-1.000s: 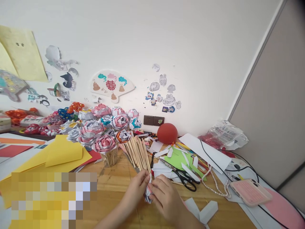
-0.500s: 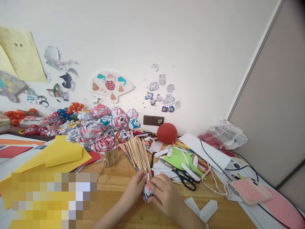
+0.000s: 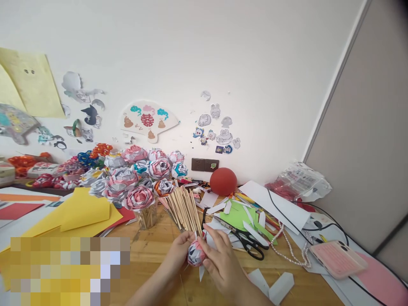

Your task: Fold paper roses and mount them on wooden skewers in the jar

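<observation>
Between my two hands, low in the middle of the view, is a pink and white paper flower. My left hand grips it from the left with thumb and fingers pinched at its upper edge. Against its right side lies my right hand, fingers bent and touching the petals. A white paper petal points down beneath the flower. Just beyond my hands lies a bundle of thin wooden sticks. Black-handled scissors rest to the right, near white paper petals.
Finished paper flowers stand in a clear cup at the back left. Yellow paper sheets cover the left side. Green paper, a red balloon, a bead string and a pink phone lie to the right.
The flower has turned so its layered petals show more, and a white petal now sticks out below it. My right hand's fingers have lifted and straightened a little. The view has tilted slightly.
</observation>
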Available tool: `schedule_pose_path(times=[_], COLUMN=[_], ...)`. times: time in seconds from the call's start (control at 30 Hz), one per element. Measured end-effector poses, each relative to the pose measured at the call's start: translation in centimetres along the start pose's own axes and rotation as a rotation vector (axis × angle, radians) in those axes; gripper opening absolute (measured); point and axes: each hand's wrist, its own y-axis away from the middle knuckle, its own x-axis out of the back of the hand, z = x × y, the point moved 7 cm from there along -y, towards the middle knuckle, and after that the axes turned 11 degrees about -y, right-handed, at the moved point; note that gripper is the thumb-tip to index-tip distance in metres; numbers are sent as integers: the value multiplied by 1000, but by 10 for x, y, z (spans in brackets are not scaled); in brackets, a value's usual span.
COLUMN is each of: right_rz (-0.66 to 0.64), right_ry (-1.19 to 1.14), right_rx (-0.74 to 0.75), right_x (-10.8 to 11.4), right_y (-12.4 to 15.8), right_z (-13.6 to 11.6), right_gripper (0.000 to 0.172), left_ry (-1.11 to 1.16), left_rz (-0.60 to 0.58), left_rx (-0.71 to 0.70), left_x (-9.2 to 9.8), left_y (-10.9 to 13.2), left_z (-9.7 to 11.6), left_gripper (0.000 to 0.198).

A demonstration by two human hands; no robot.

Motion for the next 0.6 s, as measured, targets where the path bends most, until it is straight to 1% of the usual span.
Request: schedule_pose_path(times=[0.03, 0.17, 0.3, 0.33, 0.43, 0.5, 0.53, 0.6], right_rz=[-3, 57, 33, 63, 233, 312, 327, 307], right_ry=[8, -47, -176, -213, -293, -310, -312, -298], right_rx=[-6, -40, -42, -52, -104, -124, -123, -110], right_x=[0, 4, -2, -2, 3, 6, 6, 6], right_y=[0, 0, -1, -1, 1, 3, 3, 2], right_z=[0, 4, 8, 11, 25, 31, 31, 28], right_gripper=[43, 44, 39, 37, 34, 34, 34, 29], left_ry=[6, -7, -43, -35, 32, 23, -17, -148], left_rz=[-1, -8, 8, 11, 14, 18, 30, 61], left_rx=[4, 8, -3, 16, 59, 19, -16, -71], left_x=[-1, -3, 1, 2, 8, 12, 15, 19], left_y=[0, 1, 2, 2, 3, 2, 2, 2], left_z=[-1, -1, 8, 10, 16, 23, 26, 31], left_gripper=[37, 40, 37, 39, 46, 47, 46, 43])
